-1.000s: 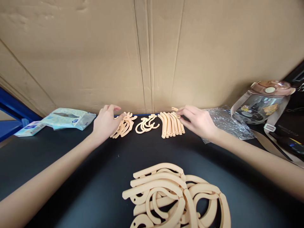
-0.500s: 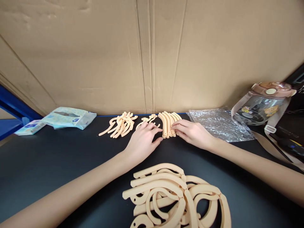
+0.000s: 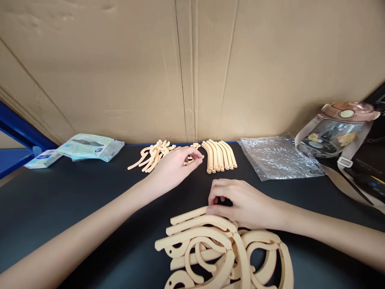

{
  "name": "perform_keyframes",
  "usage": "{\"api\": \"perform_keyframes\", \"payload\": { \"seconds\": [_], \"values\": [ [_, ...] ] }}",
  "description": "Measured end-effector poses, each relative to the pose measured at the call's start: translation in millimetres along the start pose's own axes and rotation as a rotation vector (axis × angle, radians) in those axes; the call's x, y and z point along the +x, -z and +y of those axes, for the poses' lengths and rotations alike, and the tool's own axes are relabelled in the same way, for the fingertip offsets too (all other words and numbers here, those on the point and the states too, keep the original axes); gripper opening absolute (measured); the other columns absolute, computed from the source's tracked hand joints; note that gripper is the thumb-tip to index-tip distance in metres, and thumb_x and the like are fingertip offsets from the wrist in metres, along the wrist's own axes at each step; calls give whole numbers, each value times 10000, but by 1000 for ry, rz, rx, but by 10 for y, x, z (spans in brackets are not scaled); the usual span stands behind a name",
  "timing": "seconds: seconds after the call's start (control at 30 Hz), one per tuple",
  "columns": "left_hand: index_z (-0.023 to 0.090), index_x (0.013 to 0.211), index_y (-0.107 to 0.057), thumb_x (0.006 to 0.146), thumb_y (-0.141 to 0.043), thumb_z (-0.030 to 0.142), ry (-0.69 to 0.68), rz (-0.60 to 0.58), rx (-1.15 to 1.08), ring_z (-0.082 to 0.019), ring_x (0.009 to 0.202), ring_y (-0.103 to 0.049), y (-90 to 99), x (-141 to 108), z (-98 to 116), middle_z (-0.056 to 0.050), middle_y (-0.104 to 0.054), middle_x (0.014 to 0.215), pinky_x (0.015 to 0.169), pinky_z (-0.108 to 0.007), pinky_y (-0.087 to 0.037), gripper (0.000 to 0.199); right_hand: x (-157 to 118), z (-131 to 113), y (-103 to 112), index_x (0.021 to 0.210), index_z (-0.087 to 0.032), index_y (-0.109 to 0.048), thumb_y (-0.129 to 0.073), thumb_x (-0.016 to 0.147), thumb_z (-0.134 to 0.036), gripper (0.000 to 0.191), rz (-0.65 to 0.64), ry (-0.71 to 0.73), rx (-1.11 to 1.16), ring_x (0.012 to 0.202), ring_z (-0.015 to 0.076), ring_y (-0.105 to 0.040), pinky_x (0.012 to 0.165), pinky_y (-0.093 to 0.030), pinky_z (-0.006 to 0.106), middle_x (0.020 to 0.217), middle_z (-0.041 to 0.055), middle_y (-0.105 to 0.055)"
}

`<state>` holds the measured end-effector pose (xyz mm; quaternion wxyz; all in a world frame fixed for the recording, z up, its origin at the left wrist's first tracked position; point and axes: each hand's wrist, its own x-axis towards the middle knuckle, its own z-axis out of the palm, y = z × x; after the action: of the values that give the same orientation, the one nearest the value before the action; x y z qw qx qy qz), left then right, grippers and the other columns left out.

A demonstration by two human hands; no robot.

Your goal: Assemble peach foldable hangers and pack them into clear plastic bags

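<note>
My left hand [image 3: 177, 164] hovers over the back of the black table, thumb and fingers curved with a small gap between their tips and nothing visible held. Partly hidden behind it are small beige hook-shaped pieces [image 3: 196, 145]. Just right of its fingertips stands a neat row of curved beige hanger arms [image 3: 219, 155]. My right hand [image 3: 240, 202] is closed at the far edge of the near pile of beige folding-hanger parts [image 3: 204, 237]. Its thumb presses the end of the topmost curved hanger arm [image 3: 188, 216]; the curled fingers hide that arm's right end.
A loose heap of hook pieces [image 3: 153, 156] lies left of my left hand. Farther left are a tissue pack [image 3: 93, 146] and a small box [image 3: 43, 159]. Crinkled clear plastic [image 3: 279, 158] and a strapped bottle [image 3: 333, 134] stand at right, before a cardboard wall [image 3: 126, 72].
My right hand has left the row of hanger arms and come down to the near pile. My left hand has shifted slightly left, away from the row, which is now fully visible.
</note>
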<state>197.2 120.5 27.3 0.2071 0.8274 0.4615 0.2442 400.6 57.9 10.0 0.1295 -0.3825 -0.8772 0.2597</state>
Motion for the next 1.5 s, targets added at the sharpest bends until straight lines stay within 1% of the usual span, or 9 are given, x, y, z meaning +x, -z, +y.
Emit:
{"api": "perform_keyframes", "payload": {
  "seconds": [0.17,0.53,0.7,0.8,0.9,1.1,1.27,1.37,1.5],
  "values": [
    [196,961,-665,914,-478,427,3,-167,-191,-189,829,-613,9,-5,3,-19,-694,900,725,-289,-438,301,59,107,75,802,-171,-623,-580,895,-415,264,63,-128,257,597,99,-511,553,-375,220,673,-29,-587],
    [197,986,-674,924,-480,419,-11,-195,-244,-187,865,-644,38,-10,24,-15,-711,898,737,-274,-452,301,-49,-125,120,882,-229,-646,-604,875,-426,201,-29,-50,-32,709,106,-547,604,-364,235,866,-30,-616],
    [191,976,-667,906,-504,355,9,-182,-277,-187,869,-652,45,-13,41,-17,-715,896,783,-283,-463,242,-67,-305,-16,822,-187,-631,-628,794,-597,411,22,92,-223,735,154,-548,652,-394,281,826,4,-591],
    [197,962,-677,894,-515,354,16,-172,-294,-192,881,-649,41,-19,57,-16,-718,895,793,-286,-463,236,-40,-434,-123,710,-167,-604,-642,817,-394,254,-7,173,-324,677,157,-520,609,-373,287,742,16,-566],
    [189,894,-698,866,-547,443,89,-192,-419,-198,835,-641,52,-3,68,-33,-723,857,740,-288,-471,297,24,-466,-85,678,-166,-571,-609,804,-238,150,15,102,-130,586,102,-474,541,-334,248,700,-13,-549],
    [140,778,-733,823,-332,768,323,-314,-1088,-208,742,-658,191,60,79,-119,-725,803,664,-296,-504,746,162,-266,312,685,-171,-572,-595,871,-396,292,225,-66,425,512,67,-387,474,-285,210,574,-63,-443],
    [158,923,-747,820,-653,488,240,-73,-1090,-155,793,-614,267,35,162,-67,-712,900,721,-246,-472,358,211,-123,565,687,-180,-540,-617,837,-468,334,407,-146,565,498,81,-459,469,-331,212,583,-41,-546],
    [157,916,-735,806,-708,372,274,2,-1010,-131,755,-593,234,5,185,-42,-691,852,719,-240,-454,243,230,-52,694,677,-187,-541,-577,857,-482,348,523,-155,389,474,91,-453,469,-332,225,557,-34,-547],
    [149,781,-688,849,-638,437,274,65,-972,-98,599,-515,119,-40,184,10,-592,632,619,-223,-410,300,250,20,770,898,-191,-632,-522,919,-389,227,580,-56,-418,543,124,-509,519,-307,252,703,9,-651]
  ]
}}
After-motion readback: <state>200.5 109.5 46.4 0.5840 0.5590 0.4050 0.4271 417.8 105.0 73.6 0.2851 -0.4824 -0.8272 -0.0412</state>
